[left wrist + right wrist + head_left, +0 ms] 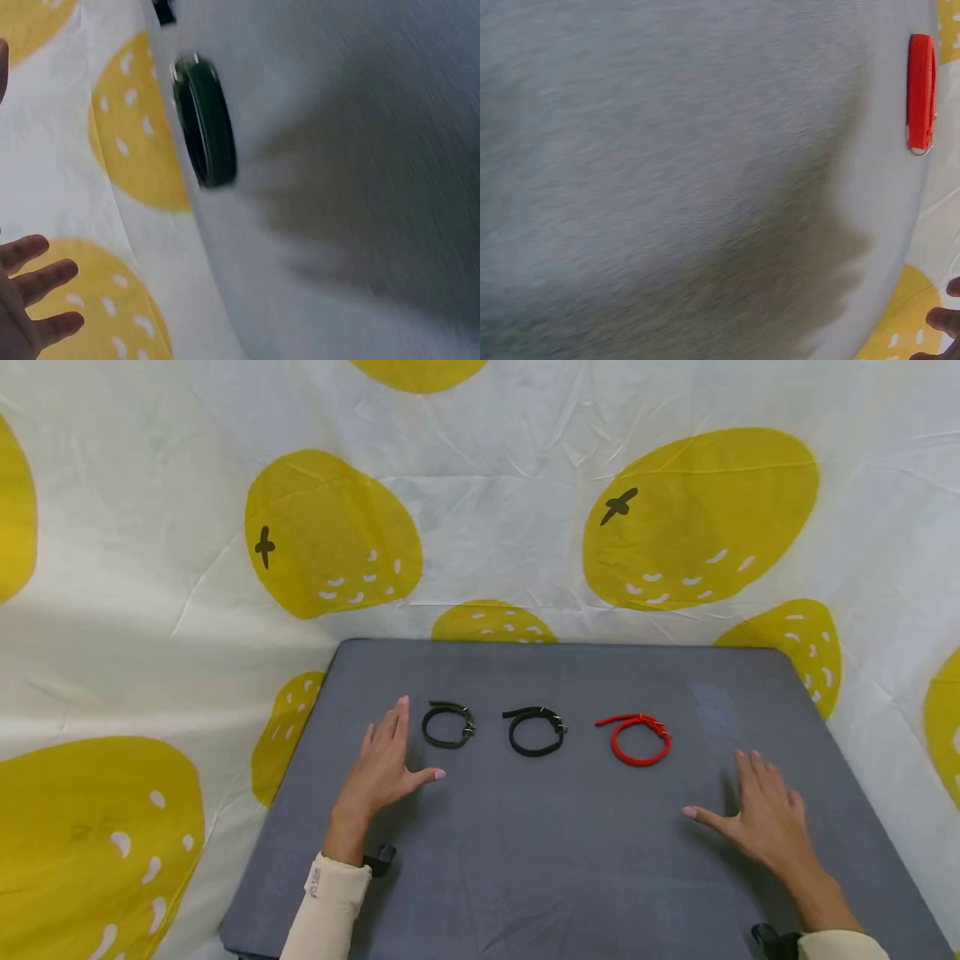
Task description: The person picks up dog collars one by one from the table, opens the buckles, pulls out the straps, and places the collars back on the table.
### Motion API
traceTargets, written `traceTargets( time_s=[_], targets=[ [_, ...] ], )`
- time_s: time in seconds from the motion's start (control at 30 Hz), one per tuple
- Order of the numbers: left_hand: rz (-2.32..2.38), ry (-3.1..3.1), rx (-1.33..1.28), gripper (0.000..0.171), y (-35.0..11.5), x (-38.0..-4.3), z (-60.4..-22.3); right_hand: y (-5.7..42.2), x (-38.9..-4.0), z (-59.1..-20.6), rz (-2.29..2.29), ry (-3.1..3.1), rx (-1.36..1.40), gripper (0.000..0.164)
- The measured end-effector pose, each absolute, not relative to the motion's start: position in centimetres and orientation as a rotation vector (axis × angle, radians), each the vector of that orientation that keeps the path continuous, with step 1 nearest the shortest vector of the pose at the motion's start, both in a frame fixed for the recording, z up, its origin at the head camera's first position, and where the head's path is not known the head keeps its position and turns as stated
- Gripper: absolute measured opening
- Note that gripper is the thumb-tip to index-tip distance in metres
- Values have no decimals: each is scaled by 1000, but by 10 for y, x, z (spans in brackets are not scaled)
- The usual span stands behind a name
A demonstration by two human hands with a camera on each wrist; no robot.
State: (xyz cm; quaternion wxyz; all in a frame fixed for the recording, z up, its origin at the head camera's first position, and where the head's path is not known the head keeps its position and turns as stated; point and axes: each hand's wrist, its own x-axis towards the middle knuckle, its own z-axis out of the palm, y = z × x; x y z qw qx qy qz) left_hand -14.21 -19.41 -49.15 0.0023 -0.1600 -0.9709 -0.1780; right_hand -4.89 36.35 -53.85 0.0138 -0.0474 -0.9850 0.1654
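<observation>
Three small buckled collars lie in a row on the grey table: a dark green collar [447, 744] at left, a black collar [536, 752] in the middle and a red collar [640, 762] at right. Each is looped, its strap end pointing left. My left hand [380, 770] hovers just left of the green collar, fingers straight and thumb spread, holding nothing. To the lower right of the red collar is my right hand [769, 817], also spread and holding nothing. The left wrist view shows the green collar [213, 124] close up; the red collar [920, 91] appears in the right wrist view.
The grey padded table [570, 877] has rounded corners. Behind it and at its sides hangs a white cloth [495, 535] printed with yellow fruit shapes. A dark band [381, 860] sits at the left wrist, another [776, 942] at the right.
</observation>
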Motion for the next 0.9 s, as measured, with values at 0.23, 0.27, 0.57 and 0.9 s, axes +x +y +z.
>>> traceTargets(
  time_s=[0.23, 0.27, 0.57, 0.9],
  targets=[
    [-677, -2943, -713, 128, -141, -148, -494, 349, -64, -534, 553, -2943, -21, 113],
    [-682, -2931, -734, 128, -133, -149, -495, 346, -66, -534, 562, -2922, -1, 108],
    [-712, -2937, -971, 124, -48, -161, -505, 322, -87, -532, 616, -2861, 24, 75],
    [-847, -2982, -1003, 109, 40, -179, -509, 314, -123, -529, 628, -3009, -81, 57]
  ],
)
